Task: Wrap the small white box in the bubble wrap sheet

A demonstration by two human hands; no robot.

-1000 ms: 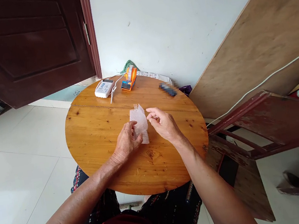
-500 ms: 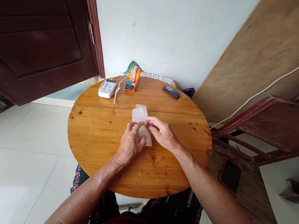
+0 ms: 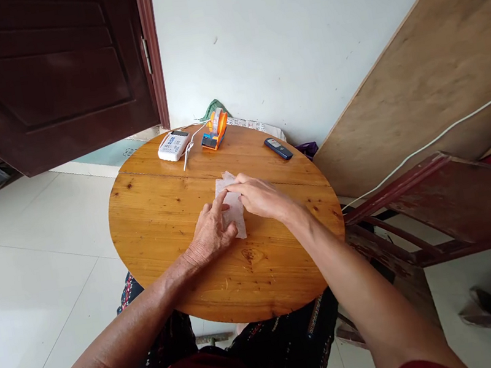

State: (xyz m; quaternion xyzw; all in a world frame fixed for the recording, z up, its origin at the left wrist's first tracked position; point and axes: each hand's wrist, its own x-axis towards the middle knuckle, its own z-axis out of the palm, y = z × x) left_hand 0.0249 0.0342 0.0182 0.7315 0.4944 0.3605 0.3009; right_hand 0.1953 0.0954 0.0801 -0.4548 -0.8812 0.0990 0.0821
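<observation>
A thin, whitish, semi-clear sheet lies on the round wooden table in front of me, its far end partly covered by my hands. My left hand rests over its left side, index finger stretched out and thumb apart, fingertips touching the sheet. From the right, my right hand reaches across the sheet's far part, its fingers closed together at the sheet beside my left index fingertip. The exact hold of the right fingertips is partly hidden.
At the table's back stand a white box-shaped device with a white cord and an orange tape dispenser. A dark phone-like handset lies back right. A wooden chair is at the right.
My right hand has moved forward and left over the sheet's far part. My left index finger has stretched farther forward. The view has shifted slightly.
</observation>
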